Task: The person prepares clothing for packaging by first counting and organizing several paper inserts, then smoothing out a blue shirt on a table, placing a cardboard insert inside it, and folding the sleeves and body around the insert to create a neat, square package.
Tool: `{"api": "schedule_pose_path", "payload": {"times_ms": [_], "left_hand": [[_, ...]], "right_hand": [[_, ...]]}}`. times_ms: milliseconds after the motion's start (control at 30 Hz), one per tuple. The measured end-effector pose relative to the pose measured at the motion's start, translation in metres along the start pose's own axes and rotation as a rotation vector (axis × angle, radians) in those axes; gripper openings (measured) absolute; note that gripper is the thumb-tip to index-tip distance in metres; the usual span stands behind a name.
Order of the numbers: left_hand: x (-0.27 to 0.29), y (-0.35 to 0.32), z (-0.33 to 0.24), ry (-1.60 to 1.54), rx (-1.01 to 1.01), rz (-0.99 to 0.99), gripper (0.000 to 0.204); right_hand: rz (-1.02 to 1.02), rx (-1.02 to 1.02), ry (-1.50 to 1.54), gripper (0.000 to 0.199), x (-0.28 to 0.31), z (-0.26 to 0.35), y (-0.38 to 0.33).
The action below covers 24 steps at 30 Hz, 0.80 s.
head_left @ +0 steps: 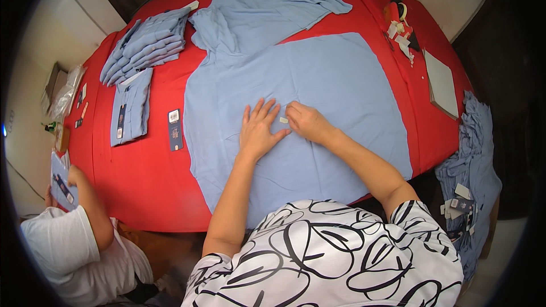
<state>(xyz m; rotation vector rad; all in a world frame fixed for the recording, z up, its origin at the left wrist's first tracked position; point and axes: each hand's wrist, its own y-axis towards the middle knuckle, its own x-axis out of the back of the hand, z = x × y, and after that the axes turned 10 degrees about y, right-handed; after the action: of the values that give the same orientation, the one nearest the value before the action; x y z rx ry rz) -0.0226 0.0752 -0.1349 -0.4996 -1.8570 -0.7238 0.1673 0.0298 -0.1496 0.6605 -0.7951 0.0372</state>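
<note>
A light blue garment (pixel 335 79) lies spread out over the red-covered table in front of me. My left hand (pixel 260 131) rests flat on it, fingers apart and holding nothing. Close by on the right, my right hand (pixel 307 122) is closed in a pinch at a small white label (pixel 283 120) on the cloth. The label's edge meets the fingertips, and part of it may be hidden by them. Left of the garment, a dark blue hang tag (pixel 175 129) with a white sticker lies on the red cloth (pixel 153 193).
Folded blue shirts (pixel 151 42) are stacked at far left, with one tagged folded shirt (pixel 131 108) nearer. Another blue garment (pixel 256 17) lies beyond. White scraps (pixel 402 40) and a paper pad (pixel 441 84) sit right. Blue garments (pixel 469 182) hang lower right. A co-worker (pixel 74 239) handles a shirt at left.
</note>
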Motion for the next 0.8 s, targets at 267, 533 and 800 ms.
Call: {"api": "schedule_pose_path", "payload": {"times_ms": [267, 533, 800], "left_hand": [[-0.004, 0.000, 0.002, -0.018, 0.002, -0.011, 0.073], [-0.002, 0.002, 0.001, -0.030, 0.022, -0.016, 0.073], [-0.004, 0.000, 0.003, -0.023, 0.001, -0.008, 0.073]], "right_hand": [[0.037, -0.315, 0.123, 0.011, -0.003, 0.010, 0.010], [0.117, -0.576, 0.082, 0.012, -0.005, 0.019, 0.029], [0.166, -0.582, 0.313, 0.012, 0.011, 0.012, 0.028]]}}
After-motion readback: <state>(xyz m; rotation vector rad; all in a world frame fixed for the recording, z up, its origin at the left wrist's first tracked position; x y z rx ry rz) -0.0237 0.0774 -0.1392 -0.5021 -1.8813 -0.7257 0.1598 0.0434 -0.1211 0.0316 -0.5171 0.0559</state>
